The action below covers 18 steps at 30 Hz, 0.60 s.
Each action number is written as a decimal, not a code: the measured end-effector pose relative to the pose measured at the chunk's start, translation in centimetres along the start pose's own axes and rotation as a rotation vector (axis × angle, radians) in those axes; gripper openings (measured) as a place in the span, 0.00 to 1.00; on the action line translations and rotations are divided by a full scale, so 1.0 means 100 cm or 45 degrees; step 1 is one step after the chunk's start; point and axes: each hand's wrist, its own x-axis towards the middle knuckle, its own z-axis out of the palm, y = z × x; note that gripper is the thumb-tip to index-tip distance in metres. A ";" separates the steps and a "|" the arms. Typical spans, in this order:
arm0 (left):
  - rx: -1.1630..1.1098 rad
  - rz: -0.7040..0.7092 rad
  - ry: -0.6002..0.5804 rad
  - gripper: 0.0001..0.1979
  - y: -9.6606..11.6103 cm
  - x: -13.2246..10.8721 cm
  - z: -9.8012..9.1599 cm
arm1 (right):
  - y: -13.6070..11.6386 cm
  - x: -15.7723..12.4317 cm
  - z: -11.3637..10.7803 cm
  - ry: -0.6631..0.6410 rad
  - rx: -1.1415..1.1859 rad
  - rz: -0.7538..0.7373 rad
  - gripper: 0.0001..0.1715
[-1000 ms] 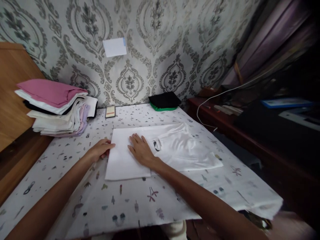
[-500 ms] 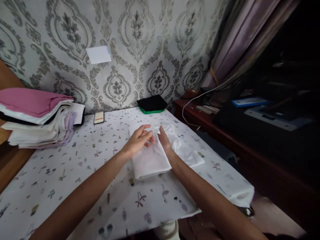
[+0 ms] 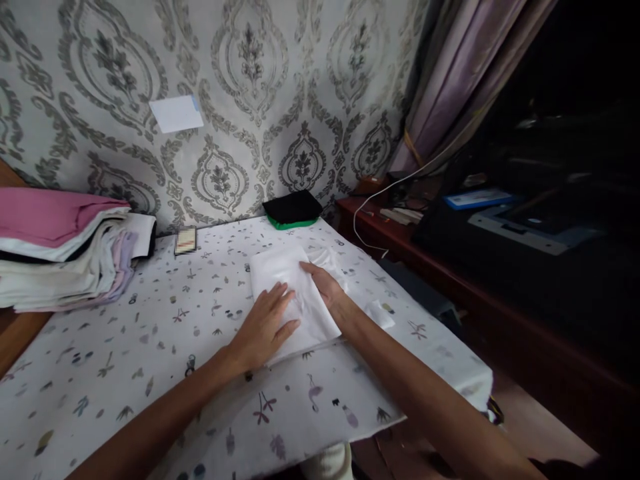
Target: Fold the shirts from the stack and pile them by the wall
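Observation:
A folded white cloth (image 3: 280, 263) lies on the patterned tablecloth in front of me. My left hand (image 3: 267, 325) rests on its lower left part, fingers spread and palm down. On the right side of the cloth, my right hand (image 3: 327, 291) has its thumb over the edge, while its fingers go underneath and are hidden. More crumpled white fabric (image 3: 327, 260) spreads out behind and to the right of that hand, with a loose corner (image 3: 379, 315) beside my wrist. Whether it belongs to the same piece, I cannot tell.
At the left stands a stack of folded clothes (image 3: 55, 217), pink on top. A black and green folded cloth (image 3: 293, 208) sits near the wall. A small card-like object (image 3: 186, 241) lies at the back. To the right are a dark red cabinet (image 3: 425, 257) and a white cable (image 3: 361, 208).
My left hand has come down and back, from hovering with curled fingers to lying flat on the cloth. My right hand has closed over the cloth's right edge. The view has shifted slightly right.

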 end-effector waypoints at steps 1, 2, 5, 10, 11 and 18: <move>0.010 0.013 -0.022 0.30 0.002 0.001 0.002 | -0.003 0.001 -0.004 0.028 0.014 0.018 0.24; 0.014 0.022 -0.046 0.30 0.004 0.002 0.003 | -0.005 0.001 -0.007 0.058 0.032 0.048 0.25; 0.007 0.033 -0.109 0.31 0.008 0.004 0.007 | -0.008 -0.001 -0.015 0.094 0.062 0.110 0.25; -0.013 0.047 -0.122 0.30 0.014 0.011 0.006 | -0.019 -0.011 -0.022 0.024 0.079 0.187 0.28; -0.014 0.049 -0.125 0.30 0.016 0.013 0.005 | -0.023 -0.013 -0.023 0.026 0.071 0.194 0.28; -0.014 0.128 -0.155 0.31 0.034 0.030 0.009 | -0.054 -0.019 -0.053 0.130 -0.174 0.037 0.27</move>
